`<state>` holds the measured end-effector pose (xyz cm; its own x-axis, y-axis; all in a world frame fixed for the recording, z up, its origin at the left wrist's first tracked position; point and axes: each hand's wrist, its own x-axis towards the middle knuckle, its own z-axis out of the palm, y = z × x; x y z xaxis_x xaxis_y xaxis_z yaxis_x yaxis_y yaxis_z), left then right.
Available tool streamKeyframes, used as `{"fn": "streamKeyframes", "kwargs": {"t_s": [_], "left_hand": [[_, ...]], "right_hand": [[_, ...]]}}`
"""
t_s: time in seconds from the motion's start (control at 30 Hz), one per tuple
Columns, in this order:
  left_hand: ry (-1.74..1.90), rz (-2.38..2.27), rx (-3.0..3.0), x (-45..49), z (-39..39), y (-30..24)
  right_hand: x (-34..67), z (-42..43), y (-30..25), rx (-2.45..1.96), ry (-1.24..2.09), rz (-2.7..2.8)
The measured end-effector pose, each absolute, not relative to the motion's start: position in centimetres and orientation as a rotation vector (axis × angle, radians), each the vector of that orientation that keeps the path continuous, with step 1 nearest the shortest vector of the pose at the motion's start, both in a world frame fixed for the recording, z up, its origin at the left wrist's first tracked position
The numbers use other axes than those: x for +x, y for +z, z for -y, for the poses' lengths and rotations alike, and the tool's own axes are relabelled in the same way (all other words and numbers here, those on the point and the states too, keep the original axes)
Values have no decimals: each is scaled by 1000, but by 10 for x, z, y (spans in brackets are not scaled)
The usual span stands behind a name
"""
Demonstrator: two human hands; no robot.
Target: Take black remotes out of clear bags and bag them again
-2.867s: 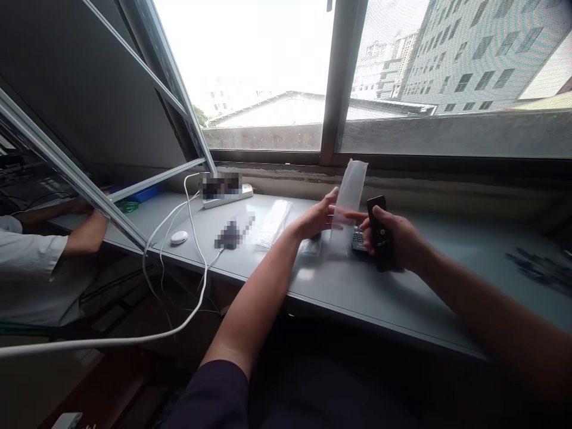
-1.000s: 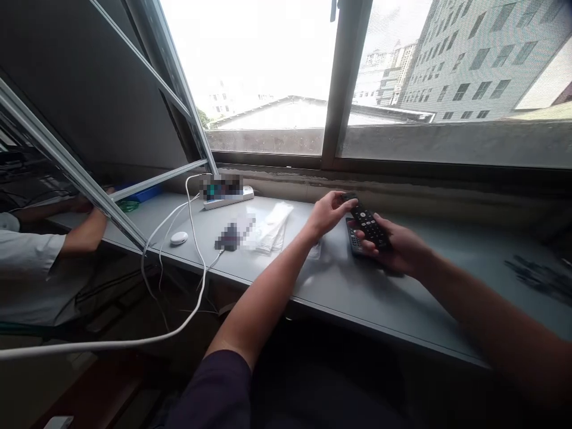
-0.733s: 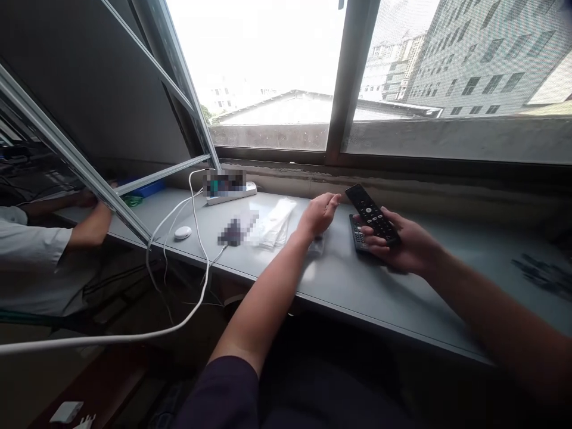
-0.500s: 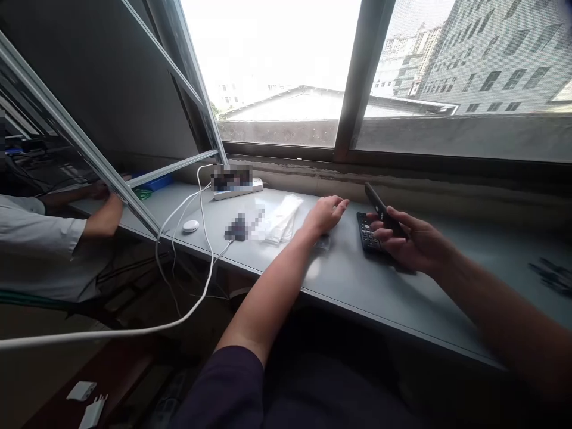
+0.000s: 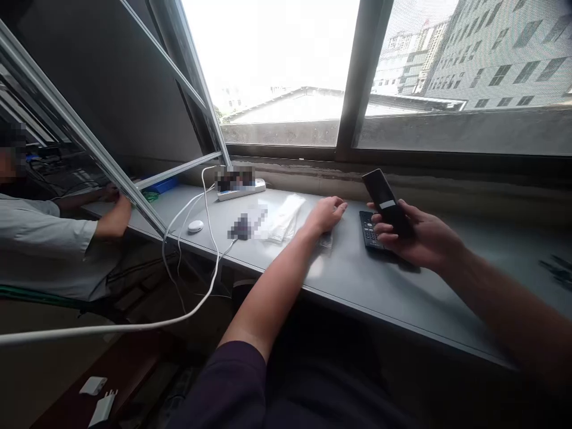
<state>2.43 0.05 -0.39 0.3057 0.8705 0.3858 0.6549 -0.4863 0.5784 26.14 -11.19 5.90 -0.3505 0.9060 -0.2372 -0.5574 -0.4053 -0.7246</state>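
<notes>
My right hand [image 5: 420, 235] is closed around a slim black remote-like handset [image 5: 385, 196], raised above the table. A white label crosses its dark face, which is turned partly toward me; I cannot make out any buttons on it. Below and behind those fingers, a black remote control [image 5: 370, 232] with rows of small keys lies on the table, partly covered by the hand. My left hand [image 5: 325, 214] rests on the grey table [image 5: 344, 271], fingers loosely apart and holding nothing. Beside it lie clear plastic bags [image 5: 286, 219], partly behind the forearm.
White cables [image 5: 213, 268] loop over the table's front edge at left. A power strip [image 5: 243, 189], a white round puck [image 5: 195, 226] and a blurred-out dark item [image 5: 241, 227] sit there. A metal frame [image 5: 84, 134] separates another person's arm [image 5: 114, 220]. Dark tools [image 5: 558, 271] lie far right.
My right hand has turned the handset, so its broad face with the white label now shows instead of its narrow edge. My left hand stays in place. The view has shifted slightly.
</notes>
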Motion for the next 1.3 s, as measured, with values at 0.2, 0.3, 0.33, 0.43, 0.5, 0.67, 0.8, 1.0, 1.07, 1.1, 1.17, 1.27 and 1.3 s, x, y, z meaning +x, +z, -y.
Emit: {"fn": "streamKeyframes", "kwargs": {"t_s": [0.2,0.3,0.33,0.43,0.5,0.67,0.8,1.0,1.07,1.1,1.17,1.27,1.3], "left_hand": [[840,-1420,2383,29,-2,-5],[821,-1436,2396,30,-5,-7],[820,-1434,2400,30,-6,-7],[839,-1426,2403,30,-7,-8],[847,-1434,2393,30,-6,-7],[821,-1456,2369,33,-2,-6],[823,-1452,2371,33,-3,-7],[839,-1442,2372,31,-4,-7],[845,-1434,2377,30,-3,-7],[847,-1434,2378,30,-3,-6],[849,-1437,2377,30,-3,-6],[852,-1438,2365,31,-3,-6],[857,-1435,2357,31,-3,-6]], "right_hand": [[267,104,50,-870,1922,580],[269,101,45,-876,1927,611],[270,100,43,-862,1947,631],[269,102,41,-827,2000,668],[265,105,41,-792,2019,660],[255,112,43,-746,2049,640],[249,117,47,-762,2081,605],[247,120,50,-801,2055,512],[248,119,50,-831,2024,530],[250,118,49,-849,2008,545],[252,116,47,-866,1988,586],[255,112,44,-832,2037,655],[255,111,44,-811,2059,674]]}}
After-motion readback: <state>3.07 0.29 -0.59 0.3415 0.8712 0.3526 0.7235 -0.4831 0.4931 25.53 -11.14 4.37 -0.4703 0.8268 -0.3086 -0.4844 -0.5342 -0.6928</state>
